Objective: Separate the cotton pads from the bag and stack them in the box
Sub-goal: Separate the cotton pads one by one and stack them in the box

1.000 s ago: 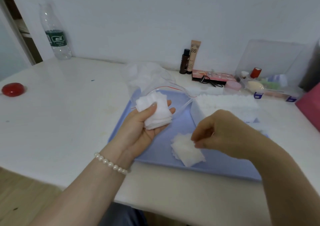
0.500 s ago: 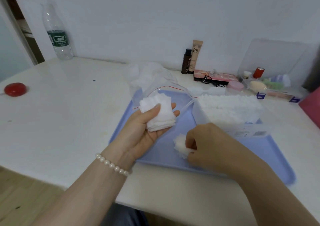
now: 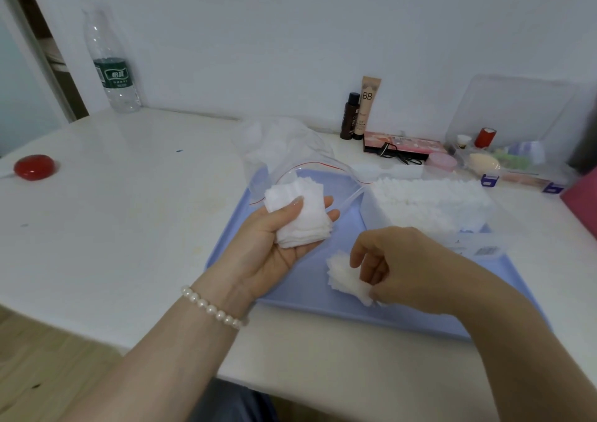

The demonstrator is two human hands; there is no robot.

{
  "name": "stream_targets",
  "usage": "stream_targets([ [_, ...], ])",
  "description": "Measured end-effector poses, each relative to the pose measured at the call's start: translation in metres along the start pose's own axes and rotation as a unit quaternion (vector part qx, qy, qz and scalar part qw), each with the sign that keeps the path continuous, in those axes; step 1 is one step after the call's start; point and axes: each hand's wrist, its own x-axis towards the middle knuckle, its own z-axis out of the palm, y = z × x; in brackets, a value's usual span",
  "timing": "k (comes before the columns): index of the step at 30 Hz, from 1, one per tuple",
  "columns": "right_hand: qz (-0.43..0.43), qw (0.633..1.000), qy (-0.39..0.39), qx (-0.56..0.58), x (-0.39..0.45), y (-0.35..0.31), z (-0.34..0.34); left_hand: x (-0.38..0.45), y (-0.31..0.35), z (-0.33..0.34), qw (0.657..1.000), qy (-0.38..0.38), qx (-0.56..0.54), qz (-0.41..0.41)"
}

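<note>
On the blue tray [image 3: 290, 295], best squared by right hand [image 3: 397, 266] pinching loose cotton pads [image 3: 347, 274], then laid on stack [image 3: 298, 216] thumb-clamped in left hand [image 3: 277, 244], before boxing in clear box [image 3: 429, 205].

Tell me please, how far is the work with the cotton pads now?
Done: the clear box on the blue tray already holds a long row of pads. In hand: the left hand holds a stack of pads, and the right hand pinches a smaller bunch low over the tray. Left: both lots must still go into the box. Whether the plastic bag still holds pads, I cannot tell.
</note>
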Motion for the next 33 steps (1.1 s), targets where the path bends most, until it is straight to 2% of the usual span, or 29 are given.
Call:
stream_targets([
  [10, 0.008, 0.999, 0.045, -0.019, 0.002, -0.006, 0.003, 0.001, -0.001, 0.0, 1.0, 0.006, 0.004, -0.008],
  [12, 0.028, 0.997, 0.046, -0.054, 0.002, -0.013, 0.009, 0.001, 0.0, 0.0, 1.0, 0.01, 0.007, -0.008],
  [16, 0.015, 0.988, 0.073, -0.135, 0.006, -0.019, 0.019, 0.0, 0.0, 0.0, 1.0, 0.027, 0.007, -0.005],
  [20, 0.021, 0.993, 0.097, -0.064, 0.006, -0.01, 0.011, -0.001, 0.004, -0.001, 0.999, 0.03, -0.011, 0.01],
  [22, 0.02, 0.989, 0.148, 0.014, 0.005, -0.01, 0.007, -0.002, 0.007, -0.002, 0.999, 0.025, -0.021, 0.016],
  [24, 0.012, 0.957, 0.239, 0.164, 0.007, -0.009, 0.004, -0.004, 0.008, -0.003, 0.999, 0.022, -0.021, 0.017],
  [27, -0.014, 0.869, 0.319, 0.377, 0.008, -0.008, -0.001, -0.007, 0.006, -0.004, 1.0, 0.009, -0.012, 0.006],
  [29, -0.017, 0.821, 0.306, 0.483, 0.009, -0.009, -0.003, -0.007, 0.005, -0.004, 1.0, 0.001, 0.0, -0.003],
  [33, -0.016, 0.758, 0.196, 0.622, 0.011, -0.01, -0.003, -0.006, 0.003, -0.008, 0.998, -0.049, 0.02, -0.017],
])
